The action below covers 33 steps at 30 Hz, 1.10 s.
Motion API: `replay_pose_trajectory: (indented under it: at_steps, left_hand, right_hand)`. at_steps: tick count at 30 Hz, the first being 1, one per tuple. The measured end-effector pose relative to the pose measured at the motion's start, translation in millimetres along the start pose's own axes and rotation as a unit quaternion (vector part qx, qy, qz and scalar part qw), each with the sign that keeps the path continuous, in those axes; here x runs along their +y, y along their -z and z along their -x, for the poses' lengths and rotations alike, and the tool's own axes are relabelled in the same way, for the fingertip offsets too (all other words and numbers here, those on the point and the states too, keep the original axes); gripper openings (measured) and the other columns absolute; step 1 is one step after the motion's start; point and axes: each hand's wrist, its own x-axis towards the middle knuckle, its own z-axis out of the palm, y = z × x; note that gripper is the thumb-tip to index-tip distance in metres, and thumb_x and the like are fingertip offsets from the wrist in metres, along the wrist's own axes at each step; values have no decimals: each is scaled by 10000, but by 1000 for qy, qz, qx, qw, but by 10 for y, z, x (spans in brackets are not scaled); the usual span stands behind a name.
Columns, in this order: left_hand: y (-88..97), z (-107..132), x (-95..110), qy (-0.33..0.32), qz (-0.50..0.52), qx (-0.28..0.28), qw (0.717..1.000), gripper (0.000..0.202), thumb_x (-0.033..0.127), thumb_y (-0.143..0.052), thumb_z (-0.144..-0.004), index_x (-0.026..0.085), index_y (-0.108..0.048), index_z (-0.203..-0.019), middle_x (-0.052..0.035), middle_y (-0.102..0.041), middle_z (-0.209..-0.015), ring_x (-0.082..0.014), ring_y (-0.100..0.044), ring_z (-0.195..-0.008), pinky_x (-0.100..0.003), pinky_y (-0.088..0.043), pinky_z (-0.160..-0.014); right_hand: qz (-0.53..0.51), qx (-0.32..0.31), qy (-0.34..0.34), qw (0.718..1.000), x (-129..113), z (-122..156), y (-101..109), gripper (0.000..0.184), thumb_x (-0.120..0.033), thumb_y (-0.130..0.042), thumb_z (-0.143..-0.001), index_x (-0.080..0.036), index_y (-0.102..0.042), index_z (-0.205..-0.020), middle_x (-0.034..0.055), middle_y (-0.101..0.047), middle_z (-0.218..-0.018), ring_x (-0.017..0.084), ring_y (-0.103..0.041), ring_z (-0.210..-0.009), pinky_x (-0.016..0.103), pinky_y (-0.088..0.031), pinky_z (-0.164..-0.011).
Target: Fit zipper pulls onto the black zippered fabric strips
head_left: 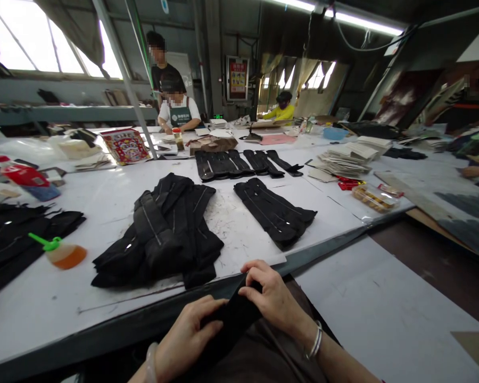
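Both my hands grip a strip of black fabric (239, 314) in front of me, at the table's near edge. My left hand (189, 332) pinches its lower left part between thumb and fingers. At its upper right end, my right hand (265, 290) is closed with curled fingers. A heap of black fabric pieces with zippers (163, 234) lies on the white table (104, 197), just beyond my left hand. Past my right hand rests a smaller stack of black zippered pieces (275, 210). Farther back, several black pieces (231, 164) lie in a row.
On the left are a bottle with orange liquid and green spout (66, 254), a red bottle (27, 178) and more black fabric (8, 234). Stacked pale sheets (343, 159) and a plastic box (375, 198) stand on the right. Co-workers (179, 109) are across the table.
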Motion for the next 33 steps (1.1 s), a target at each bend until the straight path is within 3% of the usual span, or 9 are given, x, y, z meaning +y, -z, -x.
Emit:
replay_pose_trajectory:
  at_steps: [5,9,14,16,20,27,33]
  left_hand:
    - [8,37,-65,-2,30,9,999,309,184,-618,-814,243,-742,-1091,-38,-693,-919,-218,-636,-863,-286,-479,-802]
    - [-19,5,-69,-11,57,21,998,253,302,-602,-868,234,-735,-1071,-50,-727,-977,-222,-646,-866,-283,-489,-802]
    - [-132,-71,-70,-4,52,98,994,332,405,-544,-904,199,-724,-716,-33,-675,-699,-182,-584,-662,-251,-461,-633]
    - [-177,-77,-74,-10,32,133,991,339,390,-556,-899,203,-699,-654,-27,-646,-650,-175,-558,-628,-253,-444,-610]
    - [-220,-77,-80,-23,20,173,984,263,365,-588,-880,229,-739,-714,-36,-676,-680,-192,-588,-651,-262,-460,-632]
    - [-255,-144,-80,-33,31,185,982,166,335,-639,-849,260,-786,-828,-37,-708,-728,-216,-629,-714,-287,-487,-674]
    - [-269,-194,-77,1,110,157,981,190,374,-642,-821,232,-769,-824,-47,-728,-792,-228,-645,-766,-300,-497,-731]
  right_hand:
    - [20,-4,10,1000,11,-27,-78,239,-39,-680,-765,-195,-528,-668,43,-644,-993,202,-596,-968,333,-465,-884]
    - [27,-12,23,999,-14,-52,-109,221,-59,-677,-781,-197,-536,-680,46,-643,-988,204,-595,-966,330,-474,-865]
    - [23,-23,32,999,-65,-65,-157,232,-44,-686,-778,-195,-538,-684,38,-645,-981,197,-600,-959,319,-479,-863]
    - [18,-24,30,999,-73,-65,-168,229,-35,-678,-782,-194,-541,-691,40,-645,-977,194,-603,-953,319,-480,-867]
    - [12,-31,29,999,-74,-65,-166,201,-34,-632,-810,-195,-557,-716,42,-647,-974,190,-610,-941,318,-485,-864]
    - [7,-28,27,999,-60,-89,-146,201,-19,-610,-810,-198,-558,-735,33,-657,-933,184,-611,-900,302,-481,-830]
    - [-8,-35,17,999,-78,-102,-126,199,-18,-607,-801,-196,-549,-733,30,-663,-916,178,-620,-881,284,-481,-808]
